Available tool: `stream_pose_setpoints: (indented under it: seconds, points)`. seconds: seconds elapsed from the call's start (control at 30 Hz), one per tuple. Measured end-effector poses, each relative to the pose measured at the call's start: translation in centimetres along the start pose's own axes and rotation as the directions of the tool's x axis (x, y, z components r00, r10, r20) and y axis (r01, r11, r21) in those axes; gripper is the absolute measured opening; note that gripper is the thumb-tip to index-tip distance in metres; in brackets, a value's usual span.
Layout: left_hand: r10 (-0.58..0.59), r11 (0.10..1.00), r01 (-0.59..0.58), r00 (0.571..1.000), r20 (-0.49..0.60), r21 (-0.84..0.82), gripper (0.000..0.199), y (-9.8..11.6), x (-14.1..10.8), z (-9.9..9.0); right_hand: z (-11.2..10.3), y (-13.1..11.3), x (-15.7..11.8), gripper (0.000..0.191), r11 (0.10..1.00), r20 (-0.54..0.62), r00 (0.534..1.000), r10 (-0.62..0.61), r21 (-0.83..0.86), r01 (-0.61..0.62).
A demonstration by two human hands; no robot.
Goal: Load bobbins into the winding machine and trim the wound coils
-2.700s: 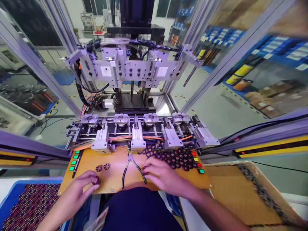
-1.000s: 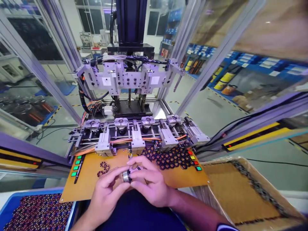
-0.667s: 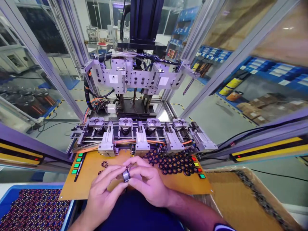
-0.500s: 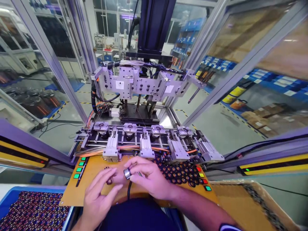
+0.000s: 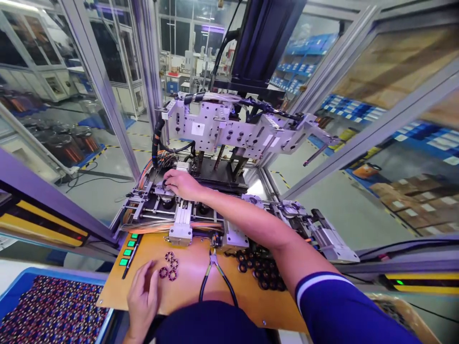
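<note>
Crossing the rig from the person's right side, the right forearm [image 5: 244, 215] runs diagonally forward and to the left, its long axis ending at the leftmost fixture [image 5: 160, 190]. Right hand [image 5: 184, 185]: fingers closed on a small dark round part [image 5: 164, 183], pinched at the fixture's top. The part sits at the fingertips, on the far left of the hand, directly over or against the fixture; contact between the two is judged likely, but the fingers cover it. Tilt of the part's own axis: cannot tell. Left hand [image 5: 141, 296]: thumb and fingers parted, nothing seen between them, low over the left end of the orange board [image 5: 186, 291]. The right hand is the one at the fixture; the left is well apart from it, nearer the body. Four small rings [image 5: 172, 274] form a loose cluster on the board, just beside the left hand, to its right and slightly forward. Pliers [image 5: 214, 260] lie right of that cluster, nose pointing away from the body, handles spread toward it. Dark rings [image 5: 263, 274] are massed farther right, partly hidden by the forearm. Green buttons [image 5: 131, 243] line the board's left edge; a blue tray [image 5: 27, 271] of small parts stands outside it.
</note>
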State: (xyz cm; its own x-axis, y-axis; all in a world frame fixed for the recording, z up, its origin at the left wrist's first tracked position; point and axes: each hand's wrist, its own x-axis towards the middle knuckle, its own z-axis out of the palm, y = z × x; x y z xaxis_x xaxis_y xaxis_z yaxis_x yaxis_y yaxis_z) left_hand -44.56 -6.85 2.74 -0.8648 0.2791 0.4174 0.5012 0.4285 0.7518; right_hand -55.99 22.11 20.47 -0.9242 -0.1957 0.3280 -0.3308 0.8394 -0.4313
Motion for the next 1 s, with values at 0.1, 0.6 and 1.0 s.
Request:
stream_pose_setpoints:
  seconds: [0.1, 0.6, 1.0]
  points:
    - [-0.039, 0.999, 0.039, 0.999, 0.021, -0.011, 0.028, -0.4, -0.2, 0.0, 0.8, 0.3, 0.3, 0.017, 0.998, 0.060, 0.998, 0.003, -0.060, 0.001]
    - [-0.056, 0.998, 0.058, 0.996, 0.066, -0.037, 0.029, -1.1, -0.5, 0.2, 0.1, -1.2, 1.6, 0.017, 0.938, 0.234, 0.961, 0.145, -0.343, -0.058]
    - [-0.055, 0.998, 0.056, 0.997, 0.059, -0.019, 0.026, -1.0, -0.4, 0.2, -0.4, -1.5, 1.6, 0.020, 0.906, 0.290, 0.952, 0.096, -0.422, 0.037]
